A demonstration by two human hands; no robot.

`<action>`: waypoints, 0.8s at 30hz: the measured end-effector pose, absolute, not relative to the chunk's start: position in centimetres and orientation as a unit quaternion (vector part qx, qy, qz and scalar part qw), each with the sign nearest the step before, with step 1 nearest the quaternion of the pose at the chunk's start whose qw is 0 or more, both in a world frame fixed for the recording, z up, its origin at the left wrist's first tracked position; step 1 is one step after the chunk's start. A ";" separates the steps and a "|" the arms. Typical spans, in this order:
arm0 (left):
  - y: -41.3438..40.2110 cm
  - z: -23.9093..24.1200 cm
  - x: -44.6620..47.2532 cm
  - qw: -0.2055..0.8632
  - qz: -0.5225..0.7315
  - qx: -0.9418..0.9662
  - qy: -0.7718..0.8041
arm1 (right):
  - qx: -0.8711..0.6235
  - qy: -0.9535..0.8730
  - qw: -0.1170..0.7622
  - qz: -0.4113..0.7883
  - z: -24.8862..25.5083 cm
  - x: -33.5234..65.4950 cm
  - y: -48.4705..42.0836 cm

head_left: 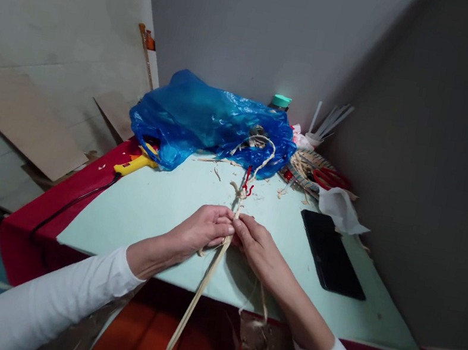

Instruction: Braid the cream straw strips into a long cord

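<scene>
A pale braided fibre cord runs from the blue plastic bag across the light green board toward me. My left hand and my right hand meet at the cord's near end, both pinching its strands. Loose flat strips hang from my hands over the board's front edge. A bit of red thread sits on the braid just beyond my fingers.
A black phone lies on the board at right, beside crumpled white paper. Red scissors rest on a woven tray. A yellow glue gun with a black cable lies at left on the red cloth. Walls stand behind and right.
</scene>
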State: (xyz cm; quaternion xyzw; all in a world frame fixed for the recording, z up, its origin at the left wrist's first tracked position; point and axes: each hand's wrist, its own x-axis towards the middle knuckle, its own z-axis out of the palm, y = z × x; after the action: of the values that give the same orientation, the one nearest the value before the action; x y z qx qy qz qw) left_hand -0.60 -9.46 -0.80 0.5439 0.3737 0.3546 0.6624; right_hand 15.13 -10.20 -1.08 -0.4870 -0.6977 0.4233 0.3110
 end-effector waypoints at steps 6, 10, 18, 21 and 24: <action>-9.8 -0.4 -1.3 0.657 0.326 0.558 0.387 | -0.464 -0.698 0.334 0.431 -1.7 15.4 -9.9; -10.0 0.6 -2.3 0.569 0.299 0.619 0.452 | -0.460 -0.684 0.347 0.448 -1.7 15.5 -10.1; -12.2 1.4 -1.6 0.270 0.242 0.785 0.503 | -0.432 -0.589 0.380 0.568 -1.7 15.6 -10.2; -13.5 0.1 0.1 0.148 0.199 0.851 0.462 | -0.429 -0.537 0.385 0.616 -1.6 15.8 -10.2; -13.9 0.3 0.9 0.113 0.164 0.878 0.435 | -0.410 -0.500 0.394 0.653 -1.7 16.2 -10.2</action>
State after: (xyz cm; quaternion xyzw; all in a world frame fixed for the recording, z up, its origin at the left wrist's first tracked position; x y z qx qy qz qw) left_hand 0.94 -13.89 0.26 0.8783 0.4347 0.1642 0.1129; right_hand 16.16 -10.23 -1.72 -0.4099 -0.5003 0.6533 0.3935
